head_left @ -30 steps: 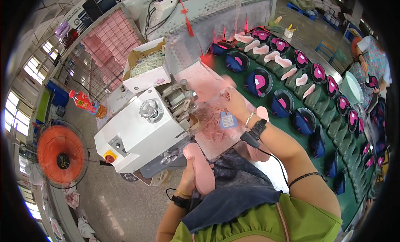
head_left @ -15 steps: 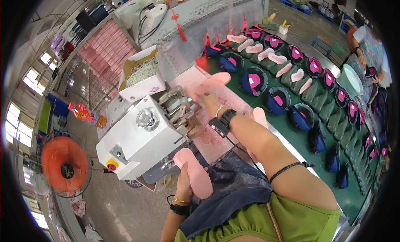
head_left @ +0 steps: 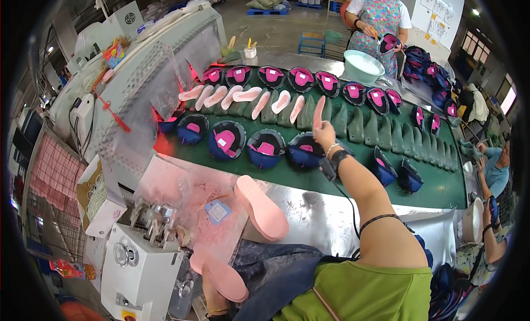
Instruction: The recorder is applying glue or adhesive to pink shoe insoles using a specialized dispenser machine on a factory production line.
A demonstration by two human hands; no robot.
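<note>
Fingers of a worker's right hand are closed around one end of a slim pink insole, which points away from the worker, raised above a row of dark green foot forms on a green worktop. The piece looks light and springy, likely soft enough to bend yet firm enough to keep its shape when pinched at one end; a dusty-looking face could make it a little slippery. Its narrow end and side edges appear the surest places to take hold. The fingertips sit close together with little gap, though their far side is hidden. Low in the view, the left hand grips a broader pink insole near the worker's lap; most of its fingers are out of sight, so how far they wrap cannot be told. Another pink insole lies between the two arms, near a blue card on a pink-dusted board, with a white machine to the left. Pale insoles rest across the forms, blue-and-pink shoe uppers line the near side, and a co-worker in a flowered apron stands beyond.
</note>
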